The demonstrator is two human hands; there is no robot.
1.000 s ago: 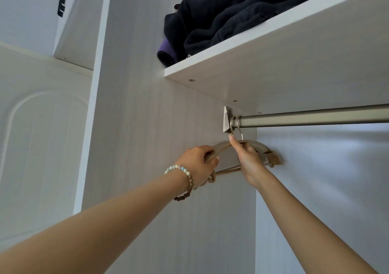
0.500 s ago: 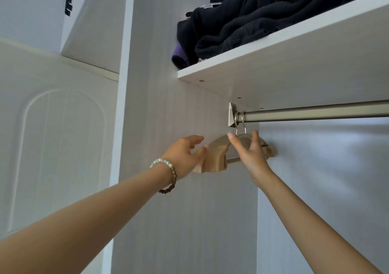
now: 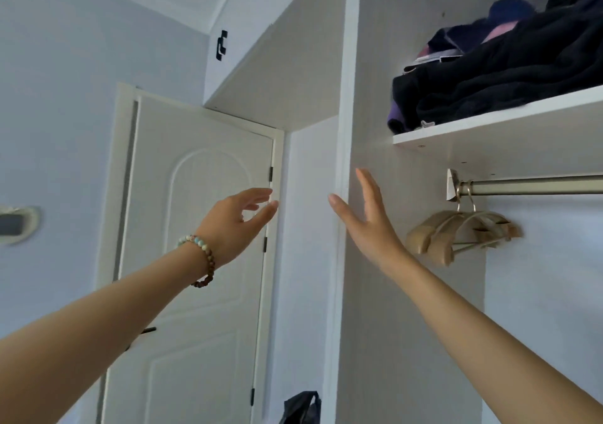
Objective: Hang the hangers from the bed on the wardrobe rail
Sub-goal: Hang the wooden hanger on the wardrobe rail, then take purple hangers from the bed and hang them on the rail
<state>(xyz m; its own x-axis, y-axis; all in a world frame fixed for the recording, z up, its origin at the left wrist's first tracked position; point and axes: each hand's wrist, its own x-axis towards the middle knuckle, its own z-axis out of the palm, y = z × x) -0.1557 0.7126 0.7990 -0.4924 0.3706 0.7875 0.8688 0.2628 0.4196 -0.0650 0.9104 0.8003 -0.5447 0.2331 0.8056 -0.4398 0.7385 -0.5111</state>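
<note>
Through the head camera I look up into the wardrobe. The rail [image 3: 538, 185] runs in from the right edge of my view. Its left end sits in a small bracket [image 3: 452, 184] on the wardrobe wall.

Two beige hangers [image 3: 456, 234] hang on the rail, at its left end, just beside the bracket. Their metal hooks [image 3: 466, 195] go over the rail. The two hangers touch each other, one behind the other, and both hands are apart from them.

The right hand [image 3: 368, 224] is left of the rail and a little lower, near the hangers. Its fingers are straight and spread wide, and it holds nothing.

The left hand [image 3: 235, 221] is farther left of the rail, at about the same height as the right hand. Its fingers are relaxed and a little bent, with the thumb apart from them, and it holds nothing. There is a bead bracelet [image 3: 202, 257] on this wrist.

Just above the rail is a white shelf [image 3: 489, 123]. A pile of dark clothes [image 3: 505, 71] lies on it, with something purple at the left end of the pile.

Far left of the rail, behind the left hand, stands a white door [image 3: 195, 293]. Low down and left of the rail, at the bottom edge of my view, I see the top of a black bag [image 3: 301, 407].
</note>
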